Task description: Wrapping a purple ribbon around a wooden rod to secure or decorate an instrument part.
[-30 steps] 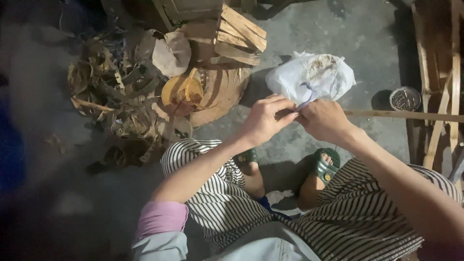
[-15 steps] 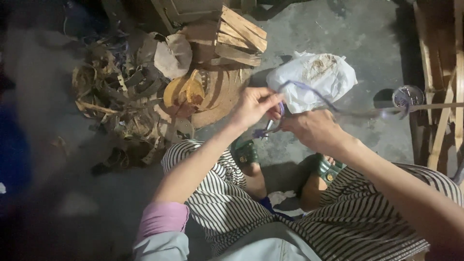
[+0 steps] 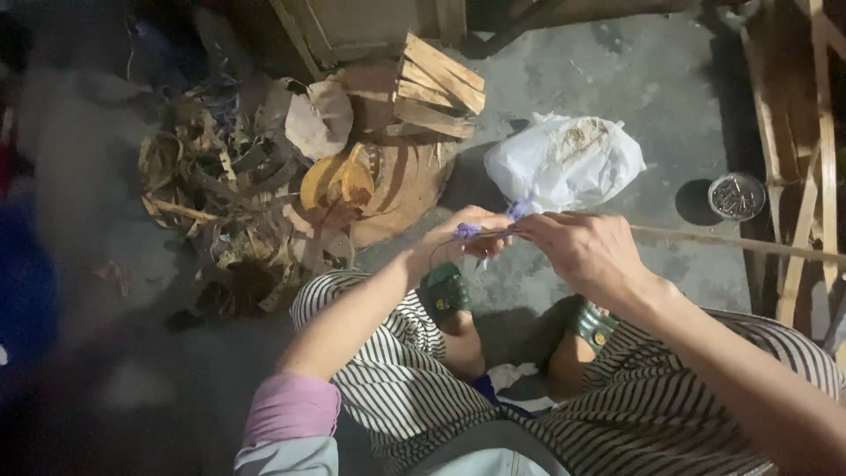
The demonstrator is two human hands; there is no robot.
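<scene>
Both hands have drifted back together since half a second ago, and the thin stick that was blurred then now reads sharp, running out toward 3 o'clock. Left hand (image 3: 467, 234) closed, fingertips pinching a purple strip (image 3: 464, 231) at the stick's near end. Right hand (image 3: 582, 249) closed around the thin stick (image 3: 731, 240), a second bit of purple showing just at its knuckles, 11 o'clock side. Hands nearly touching, held above the knees. White plastic bag (image 3: 564, 163) on the concrete floor (image 3: 634, 79), at 12 o'clock from the hands. Small round tin (image 3: 737, 196) at 2 o'clock, near a wooden frame (image 3: 806, 150). Split firewood (image 3: 436, 88) at 11 o'clock on a round wooden block (image 3: 405, 189); heap of dry scraps (image 3: 211, 211) at 9 o'clock. Green sandals (image 3: 445, 295) below the hands, striped trousers (image 3: 397, 379) at 6 o'clock.
</scene>
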